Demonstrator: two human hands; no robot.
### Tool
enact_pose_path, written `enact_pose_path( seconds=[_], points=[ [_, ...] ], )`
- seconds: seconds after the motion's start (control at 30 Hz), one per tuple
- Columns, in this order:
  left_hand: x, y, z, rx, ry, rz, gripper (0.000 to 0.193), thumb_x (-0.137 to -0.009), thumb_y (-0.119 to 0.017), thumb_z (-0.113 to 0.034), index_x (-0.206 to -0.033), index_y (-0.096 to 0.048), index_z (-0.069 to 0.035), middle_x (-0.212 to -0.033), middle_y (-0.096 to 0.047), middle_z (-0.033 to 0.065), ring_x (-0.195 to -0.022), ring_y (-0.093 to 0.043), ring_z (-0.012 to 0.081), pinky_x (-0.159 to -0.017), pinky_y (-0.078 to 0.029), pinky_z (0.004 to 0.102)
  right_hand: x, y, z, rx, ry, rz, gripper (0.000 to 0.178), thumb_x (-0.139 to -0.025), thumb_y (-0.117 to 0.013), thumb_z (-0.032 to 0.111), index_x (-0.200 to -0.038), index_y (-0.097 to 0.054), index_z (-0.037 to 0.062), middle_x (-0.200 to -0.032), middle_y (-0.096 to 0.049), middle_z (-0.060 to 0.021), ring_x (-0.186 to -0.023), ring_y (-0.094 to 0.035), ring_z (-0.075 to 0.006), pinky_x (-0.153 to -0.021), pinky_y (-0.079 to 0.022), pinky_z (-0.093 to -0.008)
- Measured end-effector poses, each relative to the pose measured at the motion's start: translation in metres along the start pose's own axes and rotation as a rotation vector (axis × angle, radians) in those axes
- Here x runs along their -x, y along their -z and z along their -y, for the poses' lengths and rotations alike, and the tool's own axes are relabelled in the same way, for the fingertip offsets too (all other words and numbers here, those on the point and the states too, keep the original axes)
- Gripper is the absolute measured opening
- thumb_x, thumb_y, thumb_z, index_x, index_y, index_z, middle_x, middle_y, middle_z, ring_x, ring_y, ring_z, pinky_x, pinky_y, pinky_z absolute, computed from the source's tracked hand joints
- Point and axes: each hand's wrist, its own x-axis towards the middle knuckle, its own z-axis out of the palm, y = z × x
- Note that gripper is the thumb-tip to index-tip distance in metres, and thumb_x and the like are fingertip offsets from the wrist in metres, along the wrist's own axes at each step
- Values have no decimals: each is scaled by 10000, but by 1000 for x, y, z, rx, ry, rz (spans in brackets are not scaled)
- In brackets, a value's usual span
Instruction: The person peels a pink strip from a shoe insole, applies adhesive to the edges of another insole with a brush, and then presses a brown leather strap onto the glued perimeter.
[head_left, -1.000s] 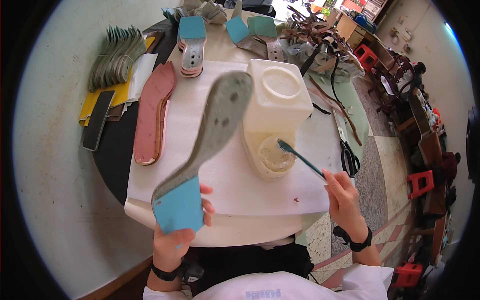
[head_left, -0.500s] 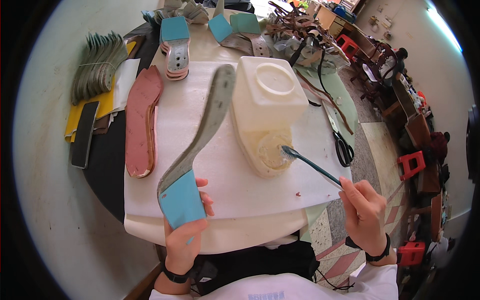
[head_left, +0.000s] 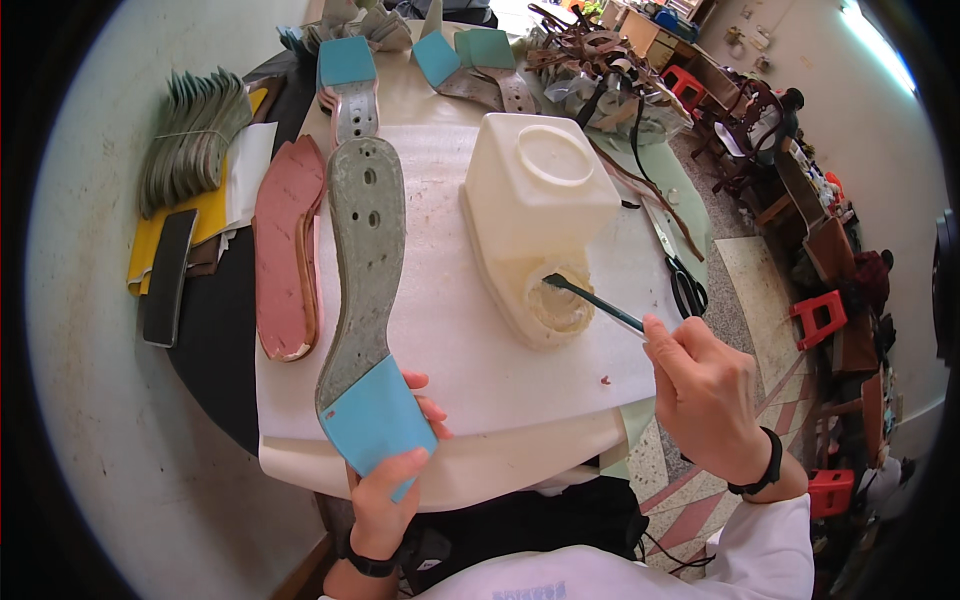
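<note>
My left hand [head_left: 392, 490] grips a grey shoe sole piece [head_left: 366, 240] by its heel end, which is covered in bright blue. The piece stands up from the hand, its broad grey face with several dark holes toward me. My right hand [head_left: 705, 390] is closed on the dark green handle of a small brush [head_left: 605, 308], like a toothbrush. The brush head dips into the round opening of a whitish plastic glue container [head_left: 545, 190], where pale, sticky-looking stuff coats the rim. The bristles are mostly hidden inside.
Pink soles [head_left: 287, 250] lie to the left on the white sheet [head_left: 480, 390]. Further left are a banded stack of grey sole pieces [head_left: 195, 140] and a phone [head_left: 170, 278]. More blue-heeled pieces [head_left: 348, 75] lie behind. Scissors [head_left: 686, 285] and a strap pile [head_left: 600, 60] are right.
The brush has moved a little left and down into the opening. My left hand has turned the sole piece, so its holed face now shows, and shifted slightly right and down.
</note>
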Motion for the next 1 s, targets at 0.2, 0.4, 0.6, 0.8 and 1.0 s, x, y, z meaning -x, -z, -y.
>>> enact_pose_path(
  seconds=[0.2,0.4,0.6,0.8,1.0],
  points=[
    [0,2,1,23,4,9,670,-609,-582,-105,-1234,-378,24,-1149,-457,170,-924,-541,224,-770,-479,371,-1,-8,2,20,12,17,328,-694,-604,-3,-1019,-640,22,-666,-459,-58,-506,-508,-197,-405,-381,-327],
    [0,2,1,15,-2,6,664,-611,-591,-114,-1227,-385,22,-1146,-461,172,-913,-546,223,-763,-480,369,2,2,0,-9,-18,7,294,-727,-611,12,-1019,-644,27,-664,-470,-57,-492,-514,-201,-413,-386,-325],
    [1,1,1,-6,-8,10,657,-621,-591,-115,-1232,-390,21,-1150,-465,174,-907,-548,221,-759,-484,370,11,0,-9,-121,-55,-51,270,-736,-643,-4,-1004,-654,23,-661,-498,-60,-480,-521,-199,-424,-385,-313],
    [2,0,3,-34,-20,12,656,-628,-591,-115,-1236,-389,22,-1159,-463,177,-909,-552,225,-749,-489,371,20,-1,-18,-191,-53,-102,283,-731,-641,-25,-1009,-654,23,-675,-517,-63,-510,-526,-197,-436,-395,-308],
    [3,-11,5,-145,-74,-59,667,-585,-570,-175,-1192,-425,64,-1104,-500,204,-828,-568,238,-677,-487,353,31,-5,-28,-246,-52,-127,295,-725,-645,-37,-1013,-654,25,-704,-541,-75,-548,-548,-197,-459,-418,-299]
  ],
)
